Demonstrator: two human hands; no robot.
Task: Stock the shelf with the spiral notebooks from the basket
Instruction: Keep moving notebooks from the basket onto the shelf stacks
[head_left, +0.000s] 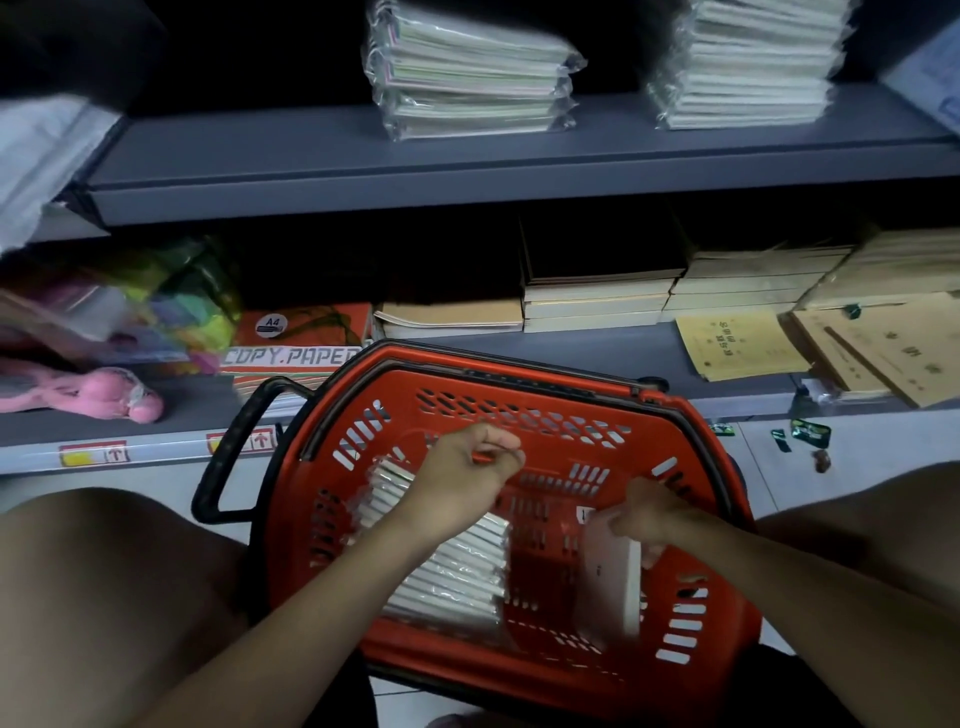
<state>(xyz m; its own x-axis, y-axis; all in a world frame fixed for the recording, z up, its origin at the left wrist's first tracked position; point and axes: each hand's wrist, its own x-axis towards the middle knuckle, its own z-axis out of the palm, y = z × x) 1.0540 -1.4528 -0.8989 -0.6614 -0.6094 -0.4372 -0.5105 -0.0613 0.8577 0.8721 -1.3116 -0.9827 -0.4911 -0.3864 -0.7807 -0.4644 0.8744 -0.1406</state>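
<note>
Sitting on the floor against the lower shelf (597, 348): one red basket (519, 410), black handle (234, 457) folded out to its left, between the person's two knees.

Basket, left half: a row of wrapped notebooks (457, 571) lying along the floor of the basket, running from its far left wall toward the near edge.

Basket, right half: one notebook (610, 582) standing on edge, blurred, near the right wall.

Left hand (462, 467): above the far end of the row, fingers curled in; whether they pinch anything cannot be told.

Right hand (649, 512): fingers curled round the top edge of the upright notebook, holding it.

Upper shelf (467, 176): two stacks of wrapped notebooks, one at the middle (467, 67), one toward the right end (748, 62); the front edge is bare.

Lower shelf, left end: pink toy (109, 395), bag of coloured items (171, 296).

Lower shelf, middle: copy paper (296, 353), just behind the basket's far left corner; black-covered book stacks (597, 291).

Lower shelf, right end: brown-covered books (743, 343) in stacks and lying loose.

Floor, right of the basket: small green wrappers (808, 431).
</note>
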